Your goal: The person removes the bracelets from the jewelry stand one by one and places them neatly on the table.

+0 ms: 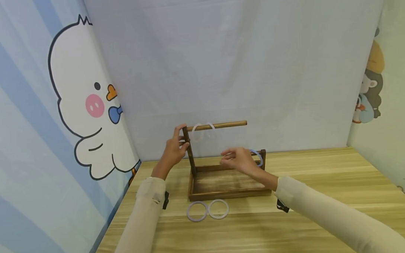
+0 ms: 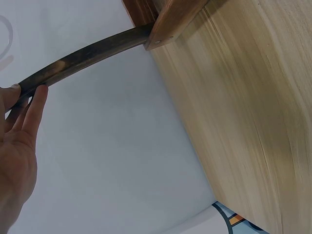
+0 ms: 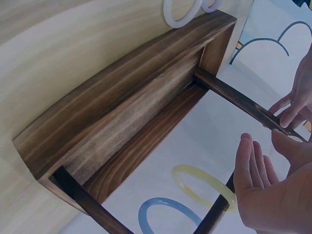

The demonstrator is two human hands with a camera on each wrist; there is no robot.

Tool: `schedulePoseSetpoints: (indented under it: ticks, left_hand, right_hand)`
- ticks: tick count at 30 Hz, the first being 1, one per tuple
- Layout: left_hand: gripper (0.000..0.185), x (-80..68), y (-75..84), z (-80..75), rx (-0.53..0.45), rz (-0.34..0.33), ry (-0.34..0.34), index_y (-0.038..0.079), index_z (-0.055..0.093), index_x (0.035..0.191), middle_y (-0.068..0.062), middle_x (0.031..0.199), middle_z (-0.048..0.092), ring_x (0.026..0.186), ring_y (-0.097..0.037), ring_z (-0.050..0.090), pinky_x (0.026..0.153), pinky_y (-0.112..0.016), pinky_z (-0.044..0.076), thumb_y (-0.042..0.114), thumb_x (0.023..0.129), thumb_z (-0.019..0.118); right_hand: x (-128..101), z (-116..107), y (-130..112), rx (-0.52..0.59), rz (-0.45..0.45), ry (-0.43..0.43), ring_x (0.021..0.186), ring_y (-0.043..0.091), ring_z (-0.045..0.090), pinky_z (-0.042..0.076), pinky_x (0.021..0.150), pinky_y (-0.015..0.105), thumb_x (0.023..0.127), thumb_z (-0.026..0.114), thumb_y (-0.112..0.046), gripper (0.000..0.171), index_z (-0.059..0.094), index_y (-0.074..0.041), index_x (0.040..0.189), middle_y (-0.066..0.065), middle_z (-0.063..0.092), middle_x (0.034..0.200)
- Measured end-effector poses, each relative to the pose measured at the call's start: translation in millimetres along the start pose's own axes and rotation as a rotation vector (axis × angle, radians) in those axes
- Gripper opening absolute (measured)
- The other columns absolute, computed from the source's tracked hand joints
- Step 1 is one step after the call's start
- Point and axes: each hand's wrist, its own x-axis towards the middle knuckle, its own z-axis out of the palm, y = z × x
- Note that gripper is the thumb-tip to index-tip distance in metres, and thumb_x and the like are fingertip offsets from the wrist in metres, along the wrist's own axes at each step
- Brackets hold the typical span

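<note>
**A:** So, what stays hidden from you here?

**B:** Your right hand covers part of the blue ring at the stand's right post, so from the head view you cannot tell whether your fingers touch it. The right wrist view shows that hand's fingers straight and apart, holding nothing, with the blue ring and a yellowish ring nearby, both cut off by a dark rail.

**A:** And your left hand?

**B:** Your left hand has its fingers curled round the upright post of the wooden stand, just under the top bar. In the left wrist view only the fingertips on the dark post show; the rest of the hand is cropped.

**A:** Where do the other rings sit?

**B:** Two pale rings hang on the top bar near the left post, faint against the backdrop. Two more, the white rings, lie touching on the table just in front of the tray. The right wrist view catches only their edges.

**A:** Any writing?

**B:** None that you can read; a few letters at the right edge are cut off. The cartoon duck on the left wall appears only from the head.
</note>
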Motion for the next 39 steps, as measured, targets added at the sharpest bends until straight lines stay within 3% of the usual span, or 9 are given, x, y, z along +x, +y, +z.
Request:
schedulePoseSetpoints:
  ticks: [10, 17, 31, 39]
  left_hand:
    - [0.070, 1.1, -2.0, 1.0, -0.018, 0.012, 0.004, 0.016, 0.025, 0.159, -0.032, 0.132, 0.063, 0.117, -0.042, 0.068, 0.091, -0.045, 0.064, -0.006, 0.102, 0.060]
    - [0.070, 2.3, -2.3, -0.1, -0.014, -0.001, 0.012, 0.017, 0.026, 0.159, -0.030, 0.131, 0.065, 0.117, -0.041, 0.069, 0.091, -0.044, 0.064, -0.005, 0.102, 0.060]
    - [0.072, 0.5, -1.2, 4.6, -0.023, -0.018, -0.005, 0.019, 0.025, 0.160, -0.030, 0.133, 0.063, 0.118, -0.042, 0.068, 0.092, -0.044, 0.063, -0.006, 0.102, 0.060]
    - [0.072, 2.3, 0.4, 5.5, -0.031, -0.026, 0.008, 0.021, 0.027, 0.159, -0.029, 0.133, 0.064, 0.118, -0.041, 0.068, 0.091, -0.044, 0.064, -0.006, 0.102, 0.060]
  right_hand:
    - [11.9, -3.5, -7.4, -0.037, -0.006, 0.039, 0.086, 0.031, 0.078, 0.066, 0.067, 0.036, 0.094, 0.079, -0.010, 0.030, 0.073, 0.005, 0.119, 0.020, 0.078, 0.104]
    - [18.2, -3.3, -6.2, 0.035, -0.001, 0.035, 0.084, 0.032, 0.078, 0.066, 0.066, 0.030, 0.095, 0.077, -0.006, 0.032, 0.070, 0.008, 0.122, 0.023, 0.077, 0.104]
    - [29.2, -2.1, -3.8, 0.040, 0.017, 0.099, 0.080, 0.029, 0.078, 0.065, 0.064, 0.028, 0.097, 0.075, -0.009, 0.035, 0.069, 0.008, 0.127, 0.024, 0.076, 0.108]
    - [39.2, -4.4, -5.6, 0.009, -0.005, 0.139, 0.080, 0.031, 0.078, 0.067, 0.068, 0.044, 0.097, 0.075, -0.012, 0.038, 0.068, 0.006, 0.130, 0.023, 0.075, 0.113]
